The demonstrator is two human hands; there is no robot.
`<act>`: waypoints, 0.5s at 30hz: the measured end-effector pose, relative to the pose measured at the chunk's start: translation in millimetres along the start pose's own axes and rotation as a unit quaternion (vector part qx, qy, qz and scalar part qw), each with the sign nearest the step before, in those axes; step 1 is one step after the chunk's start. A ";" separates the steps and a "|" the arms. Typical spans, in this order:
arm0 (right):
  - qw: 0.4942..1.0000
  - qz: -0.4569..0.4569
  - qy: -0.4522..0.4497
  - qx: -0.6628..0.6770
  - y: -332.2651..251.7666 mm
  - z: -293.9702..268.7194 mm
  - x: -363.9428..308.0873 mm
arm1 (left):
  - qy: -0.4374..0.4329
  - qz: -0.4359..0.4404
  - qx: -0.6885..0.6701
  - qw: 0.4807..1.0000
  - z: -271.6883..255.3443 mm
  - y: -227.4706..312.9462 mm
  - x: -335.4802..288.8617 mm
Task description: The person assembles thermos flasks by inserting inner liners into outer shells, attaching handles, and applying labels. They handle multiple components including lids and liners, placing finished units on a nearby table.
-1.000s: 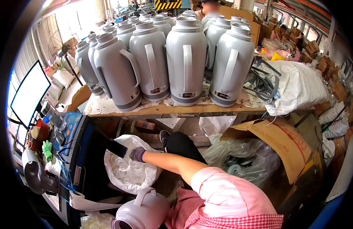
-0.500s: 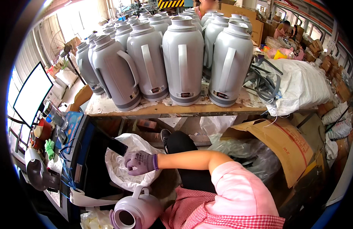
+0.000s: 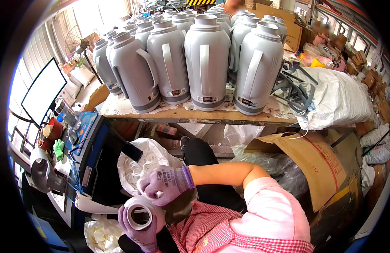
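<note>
My left hand [image 3: 138, 232], in a purple glove, grips a grey thermos jug body [image 3: 156, 211] in my lap, its round mouth facing up toward me. My right hand [image 3: 166, 184], gloved alike, is just above the jug's far rim. Its fingers pinch a white ring [image 3: 141, 185], partly hidden by the glove. Beyond that hand, a white sack [image 3: 124, 179] stands open with several loose white plastic rings [image 3: 136, 168] inside. A dark phone-like slab [image 3: 132, 152] is at the sack's far edge.
Several grey thermos jugs [image 3: 206, 63] crowd the workbench [image 3: 182, 121] ahead. A white woven sack [image 3: 338, 97] lies at its right end. An open cardboard box [image 3: 306, 162] with clear plastic is below. Left are a monitor [image 3: 44, 93] and a green glove [image 3: 58, 149].
My right hand has come out of the sack of rings, moving nearer to the jug with a ring. My left hand has brought the jug upright, so its mouth shows more from above.
</note>
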State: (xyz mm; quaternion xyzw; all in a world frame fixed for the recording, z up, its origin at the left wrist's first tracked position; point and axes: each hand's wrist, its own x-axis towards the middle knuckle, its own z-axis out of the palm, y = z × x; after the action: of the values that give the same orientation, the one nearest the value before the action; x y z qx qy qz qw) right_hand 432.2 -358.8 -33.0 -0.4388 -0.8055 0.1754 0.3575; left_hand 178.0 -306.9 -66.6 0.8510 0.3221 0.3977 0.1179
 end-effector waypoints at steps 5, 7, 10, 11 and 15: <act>0.995 -0.066 0.064 0.049 -21.6 -0.2 7.0 | 0.022 0.015 0.007 1.000 3.8 8.4 2.9; 0.978 -0.008 0.022 0.205 -43.3 -0.6 11.9 | 0.029 0.026 0.015 0.999 9.0 7.8 0.2; 0.970 -0.054 0.013 0.236 -45.5 24.7 21.2 | 0.043 0.027 -0.009 0.999 13.9 10.1 1.0; 0.977 -0.061 0.006 0.204 -38.1 31.7 20.7 | 0.052 0.021 0.000 0.998 10.9 13.9 1.1; 0.995 -0.046 -0.038 0.086 -19.4 46.7 29.2 | 0.059 0.064 0.067 0.994 3.9 25.8 5.4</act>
State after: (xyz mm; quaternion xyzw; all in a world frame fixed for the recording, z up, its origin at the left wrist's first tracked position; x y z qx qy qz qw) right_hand 376.3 -343.7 -41.0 -0.3622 -0.8196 0.2436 0.3710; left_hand 195.3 -323.0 -54.1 0.8507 0.2996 0.4316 0.0154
